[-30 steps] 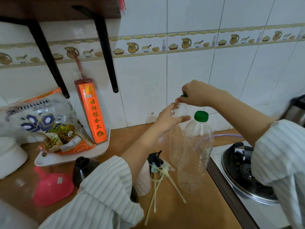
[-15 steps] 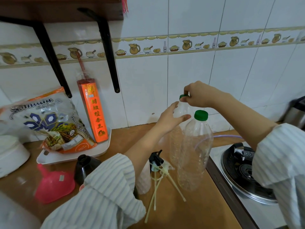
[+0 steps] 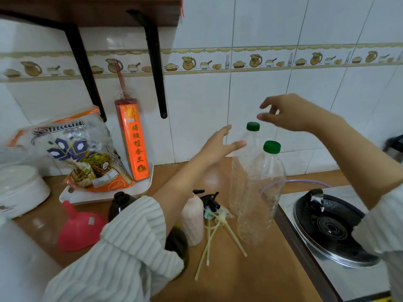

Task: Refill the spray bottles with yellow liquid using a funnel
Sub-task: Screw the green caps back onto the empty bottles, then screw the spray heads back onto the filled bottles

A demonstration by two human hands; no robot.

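Two clear plastic bottles with green caps stand on the wooden counter: the far bottle (image 3: 244,166) and the near bottle (image 3: 260,199). My left hand (image 3: 220,144) hovers just left of the far bottle with its fingers spread, the thumb near the bottle's shoulder. Above and right of the far cap, my right hand (image 3: 287,112) floats with loosely bent fingers and holds nothing. A pink funnel (image 3: 80,227) lies mouth down at the left. A dark brown bottle (image 3: 120,203) and a pale pink spray bottle (image 3: 192,216) stand behind my left sleeve. Spray heads with long tubes (image 3: 214,216) lie on the counter.
A white tray (image 3: 72,198) holds a rice bag (image 3: 80,153) and an orange incense box (image 3: 134,140) against the tiled wall. A white pot (image 3: 19,188) sits far left. A gas stove (image 3: 333,225) fills the right side. Black shelf brackets (image 3: 156,62) hang overhead.
My right hand has let go of the far bottle's green cap and lifted away to the right. My left hand has released that bottle's neck and opened beside it.
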